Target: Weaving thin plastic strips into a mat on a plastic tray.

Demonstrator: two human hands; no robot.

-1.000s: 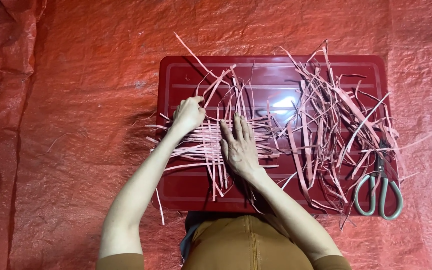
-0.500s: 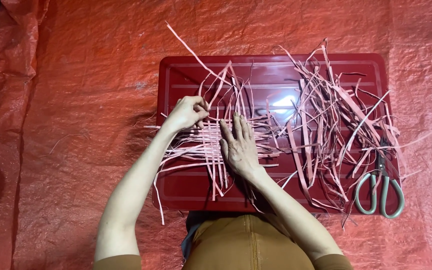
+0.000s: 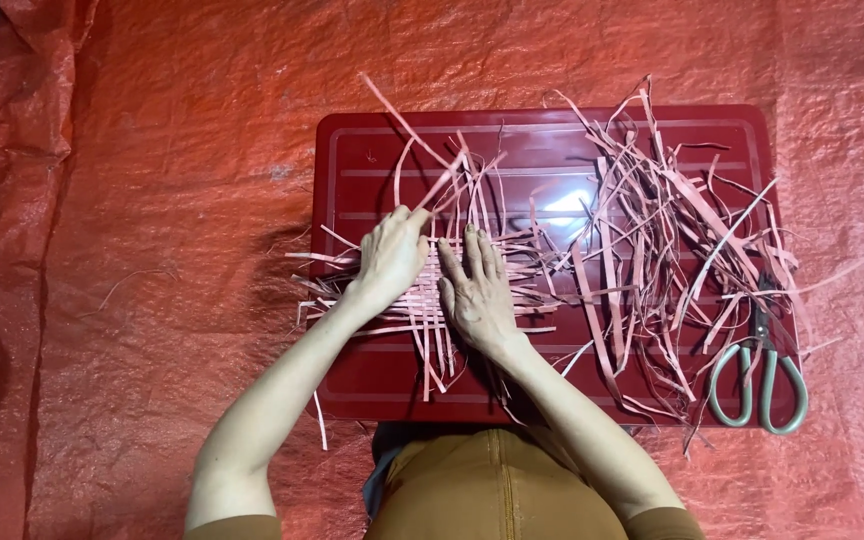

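Observation:
A dark red plastic board (image 3: 552, 140) lies on a red tarp. On its left half sits a small woven mat of pale pink strips (image 3: 422, 290). My left hand (image 3: 390, 258) pinches one long pink strip (image 3: 407, 125) that rises toward the board's far edge. My right hand (image 3: 474, 290) lies flat, fingers spread, pressing down on the woven strips right beside the left hand.
A loose tangle of pink strips (image 3: 652, 230) covers the board's right half. Grey-handled scissors (image 3: 757, 375) lie at the board's right front corner. The crinkled red tarp (image 3: 152, 200) spreads all around. My knees in tan cloth (image 3: 497, 490) are at the bottom.
My left hand has closed on a long strip and pulled it in toward the mat, shifting slightly right. The right hand has stayed pressed on the weave.

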